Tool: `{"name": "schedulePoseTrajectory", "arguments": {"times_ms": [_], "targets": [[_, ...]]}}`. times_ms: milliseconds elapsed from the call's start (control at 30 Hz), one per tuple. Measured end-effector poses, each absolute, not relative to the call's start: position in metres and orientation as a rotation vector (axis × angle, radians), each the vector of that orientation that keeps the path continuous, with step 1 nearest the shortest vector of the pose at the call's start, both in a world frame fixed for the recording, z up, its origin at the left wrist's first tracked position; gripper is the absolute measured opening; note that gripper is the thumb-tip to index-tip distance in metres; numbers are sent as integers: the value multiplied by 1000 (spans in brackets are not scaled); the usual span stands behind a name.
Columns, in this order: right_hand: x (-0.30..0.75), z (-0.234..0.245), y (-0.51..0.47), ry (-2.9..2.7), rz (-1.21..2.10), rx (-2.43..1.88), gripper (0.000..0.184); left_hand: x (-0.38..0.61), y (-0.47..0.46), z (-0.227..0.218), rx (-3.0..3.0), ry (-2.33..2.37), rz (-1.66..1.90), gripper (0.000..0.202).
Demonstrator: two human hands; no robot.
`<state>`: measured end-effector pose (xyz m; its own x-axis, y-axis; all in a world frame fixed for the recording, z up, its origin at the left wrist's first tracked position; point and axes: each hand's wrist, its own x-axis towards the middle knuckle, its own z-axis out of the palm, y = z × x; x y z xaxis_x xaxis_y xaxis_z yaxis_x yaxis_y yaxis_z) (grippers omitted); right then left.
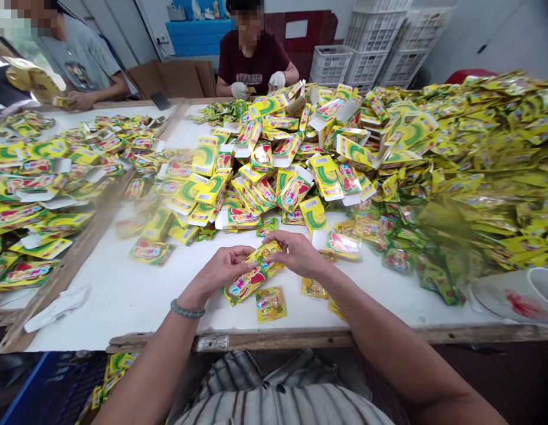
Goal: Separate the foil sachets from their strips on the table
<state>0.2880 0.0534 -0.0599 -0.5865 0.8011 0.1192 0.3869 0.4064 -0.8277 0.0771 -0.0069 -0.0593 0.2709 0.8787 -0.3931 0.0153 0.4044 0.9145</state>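
Observation:
My left hand (223, 268) is closed on a small yellow-and-green printed carton (246, 284), held tilted just above the white tabletop (167, 301). At the carton's upper end, the fingers of my right hand (295, 254) pinch a small yellow sachet (270, 249). How far the sachet is inside the carton is hidden by my fingers. Below the carton a loose yellow sachet (271, 304) lies flat. Another yellow sachet (314, 288) is partly covered by my right forearm.
Ahead rises a heap of cartons (295, 189), with a big pile of yellow sachets (499, 171) at right. A white cup (512, 295) lies on its side near the right edge. Wooden strips (79, 260) divide the table. Two co-workers sit across; a blue crate (56, 383) stands below left.

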Motion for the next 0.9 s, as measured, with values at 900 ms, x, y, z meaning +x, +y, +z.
{"name": "schedulePoseTrajectory", "arguments": {"times_ms": [900], "targets": [[267, -62, 32, -1907, 830, -1208, 13, 87, -5, -59, 995, 1249, 978, 53]]}}
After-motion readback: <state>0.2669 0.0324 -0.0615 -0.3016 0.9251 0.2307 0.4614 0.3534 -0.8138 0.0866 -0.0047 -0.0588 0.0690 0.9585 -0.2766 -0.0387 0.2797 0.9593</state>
